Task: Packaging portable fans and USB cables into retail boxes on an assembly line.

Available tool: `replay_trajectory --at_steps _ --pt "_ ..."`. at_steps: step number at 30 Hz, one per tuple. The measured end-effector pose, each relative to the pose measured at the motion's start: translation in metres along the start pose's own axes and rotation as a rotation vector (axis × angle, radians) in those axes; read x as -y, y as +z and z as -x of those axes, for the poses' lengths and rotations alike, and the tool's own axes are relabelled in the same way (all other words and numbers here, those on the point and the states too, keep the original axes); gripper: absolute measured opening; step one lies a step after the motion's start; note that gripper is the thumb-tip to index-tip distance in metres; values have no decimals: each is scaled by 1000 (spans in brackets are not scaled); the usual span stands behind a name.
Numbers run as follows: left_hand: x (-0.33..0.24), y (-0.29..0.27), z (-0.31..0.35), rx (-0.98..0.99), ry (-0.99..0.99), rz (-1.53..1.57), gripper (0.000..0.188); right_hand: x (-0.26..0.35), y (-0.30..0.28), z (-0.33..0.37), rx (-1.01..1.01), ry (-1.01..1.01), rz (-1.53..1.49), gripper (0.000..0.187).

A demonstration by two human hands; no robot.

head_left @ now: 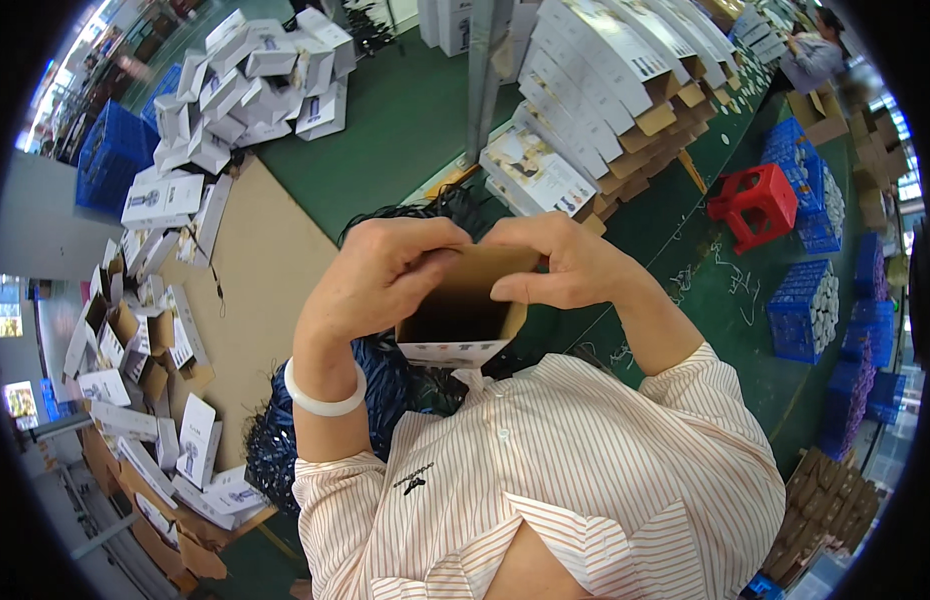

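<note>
In front of my chest I hold a small cardboard box (453,353) with its top end gaping toward me. It is white and printed outside, brown inside, and the inside is dark. My left hand (373,278) grips the far left rim, fingers curled and thumb bent in. At the far right rim, my right hand (560,265) pinches the wall, with the thumb over the inner side. Glossy dark strands (280,440) lie bundled beside my left forearm, and more black strands (465,205) show beyond the box.
A tan tabletop (270,250) on my left carries piled white boxes (200,440). More boxes (255,85) are heaped at the far left. Stacked flat cartons (595,120) stand ahead. Right of them are a red stool (755,207) and blue crates (800,310). A person (817,55) is at far right.
</note>
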State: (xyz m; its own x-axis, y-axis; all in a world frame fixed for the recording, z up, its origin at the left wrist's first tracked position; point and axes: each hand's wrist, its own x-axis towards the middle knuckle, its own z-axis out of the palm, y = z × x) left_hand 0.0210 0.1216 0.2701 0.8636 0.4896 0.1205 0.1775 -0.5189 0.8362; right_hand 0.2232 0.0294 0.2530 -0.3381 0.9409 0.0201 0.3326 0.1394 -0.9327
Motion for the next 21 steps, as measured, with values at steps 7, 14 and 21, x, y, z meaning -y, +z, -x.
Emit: replay_trajectory --at_steps 7,14,21 --pt "29 15 -8 -330 25 465 36 -54 -7 64 -455 366 -347 17" --pt "104 81 78 -482 -456 647 20 -140 6 102 -1274 213 -801 18" --pt "123 143 119 -251 -644 392 23 -230 16 68 -1341 213 -1221 23"
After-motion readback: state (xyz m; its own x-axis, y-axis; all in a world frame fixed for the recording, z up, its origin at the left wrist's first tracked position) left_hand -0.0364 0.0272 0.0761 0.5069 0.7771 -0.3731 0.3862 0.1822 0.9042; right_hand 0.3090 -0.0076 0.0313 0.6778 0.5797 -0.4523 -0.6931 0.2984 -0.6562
